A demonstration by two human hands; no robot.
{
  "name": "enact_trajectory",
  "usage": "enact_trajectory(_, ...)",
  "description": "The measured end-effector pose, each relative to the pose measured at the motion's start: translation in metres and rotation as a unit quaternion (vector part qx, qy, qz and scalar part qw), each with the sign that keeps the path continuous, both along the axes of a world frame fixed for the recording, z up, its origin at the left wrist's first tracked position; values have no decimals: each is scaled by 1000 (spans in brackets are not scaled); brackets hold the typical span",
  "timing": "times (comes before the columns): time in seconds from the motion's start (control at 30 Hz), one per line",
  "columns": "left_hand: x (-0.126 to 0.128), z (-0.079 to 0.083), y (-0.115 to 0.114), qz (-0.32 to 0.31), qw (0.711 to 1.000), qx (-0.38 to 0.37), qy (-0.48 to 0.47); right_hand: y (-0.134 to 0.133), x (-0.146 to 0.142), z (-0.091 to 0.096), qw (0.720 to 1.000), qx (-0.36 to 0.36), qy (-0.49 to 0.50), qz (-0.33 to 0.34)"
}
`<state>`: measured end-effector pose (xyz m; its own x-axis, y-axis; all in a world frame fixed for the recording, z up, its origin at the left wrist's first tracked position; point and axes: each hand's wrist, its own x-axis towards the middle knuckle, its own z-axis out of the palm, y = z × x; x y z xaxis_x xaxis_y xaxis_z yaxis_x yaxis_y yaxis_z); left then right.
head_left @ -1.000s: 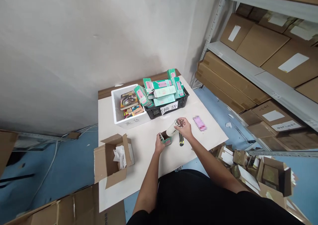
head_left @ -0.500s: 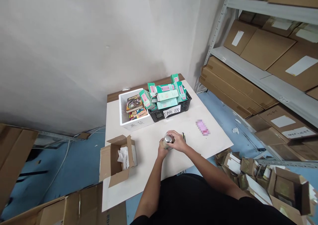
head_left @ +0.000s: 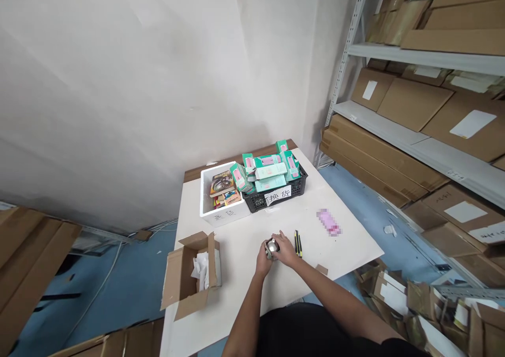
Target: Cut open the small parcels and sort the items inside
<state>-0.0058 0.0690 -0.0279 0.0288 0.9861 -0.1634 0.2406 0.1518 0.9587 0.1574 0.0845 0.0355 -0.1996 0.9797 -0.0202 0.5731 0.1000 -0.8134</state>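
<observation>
Both my hands meet over the white table (head_left: 244, 294) near its front middle. My left hand (head_left: 262, 261) is wrapped round a small box that its fingers almost hide. My right hand (head_left: 284, 248) is closed on the silver-capped bottle (head_left: 272, 247), whose cap shows between the two hands. A yellow and black utility knife (head_left: 299, 243) lies just right of my right hand.
An open cardboard box (head_left: 189, 273) with white paper sits at the table's left edge. At the back stand a white bin (head_left: 221, 215) of booklets and a black basket (head_left: 276, 196) piled with green boxes. A pink item (head_left: 329, 222) lies to the right. Shelves of cartons rise on the right.
The bottle was tilted out of the green box a second ago; now it stands between my hands with only the cap showing. The view has tilted up and shifted.
</observation>
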Motion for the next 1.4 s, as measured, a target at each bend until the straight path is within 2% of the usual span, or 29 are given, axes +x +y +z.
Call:
enact_trajectory(0.07, -1, 1, -2, 5, 1000, 2, -13, -5, 1, -15, 1000, 5, 12, 16)
enact_trajectory(0.13, 0, 4, -6, 26, 999, 4, -26, -6, 4, -25, 999, 5, 44, -2)
enact_trajectory(0.27, 8, 13, -13, 87, 995, 25, -49, -2, 10, -41, 986, -25, 133, -97)
enact_trajectory(0.37, 10, 20, -14, 127, 990, 26, -49, 2, 12, -51, 956, -96, 231, -153)
enact_trajectory(0.43, 10, 22, -12, 130, 991, 25, -24, 1, 12, -56, 940, -126, 285, -139)
enact_trajectory(0.5, 8, 23, -10, 112, 993, 27, 15, -3, 13, -59, 940, -123, 300, -106)
enact_trajectory(0.7, 3, 22, -11, 55, 996, 28, 62, -20, 17, -56, 966, -101, 226, -76)
enact_trajectory(0.87, -4, 22, -16, 13, 1000, -7, 27, -22, 12, -50, 981, -67, 179, -26)
enact_trajectory(0.97, -12, 21, -17, -7, 1000, 8, -4, -23, 9, -51, 981, -71, 177, -44)
enact_trajectory(1.23, -8, 12, -12, 67, 990, -16, -121, -14, 4, -54, 950, -132, 227, -170)
enact_trajectory(1.4, -7, 6, 1, 76, 986, -49, -141, -8, -8, -48, 944, -155, 248, -156)
